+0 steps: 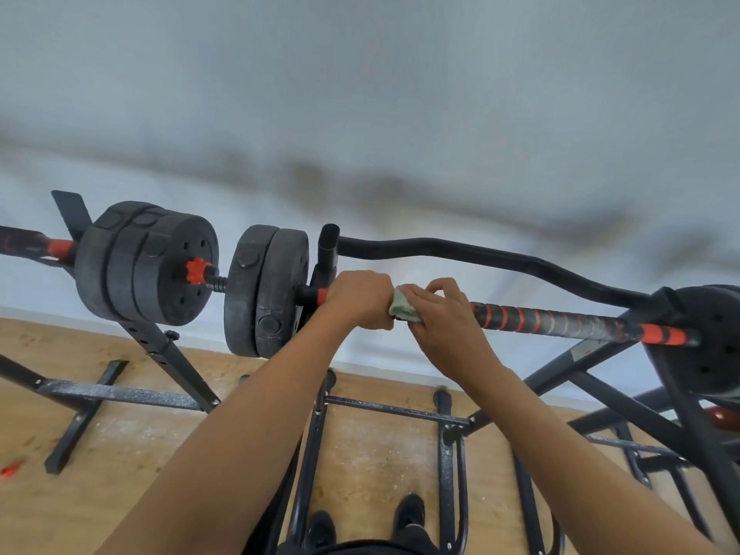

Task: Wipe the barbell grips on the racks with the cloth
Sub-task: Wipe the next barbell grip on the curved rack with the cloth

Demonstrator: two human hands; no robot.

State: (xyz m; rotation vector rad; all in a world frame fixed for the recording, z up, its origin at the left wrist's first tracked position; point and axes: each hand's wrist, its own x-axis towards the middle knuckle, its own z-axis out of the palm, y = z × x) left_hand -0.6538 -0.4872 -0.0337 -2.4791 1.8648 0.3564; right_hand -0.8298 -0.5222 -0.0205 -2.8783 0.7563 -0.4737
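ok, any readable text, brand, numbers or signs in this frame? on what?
No text reads anywhere.
Pale sticker on the rack leg: too blurred to read.
Raised patches on the weight plates: no legible marking.
Cloth and barbell handle: no print seen.

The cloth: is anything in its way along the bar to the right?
Nothing visible does. The right hand holds the cloth against the striped grip, which runs bare from there to the weight plate at the far end. Leftward, the left hand clasps that grip beside the cloth.
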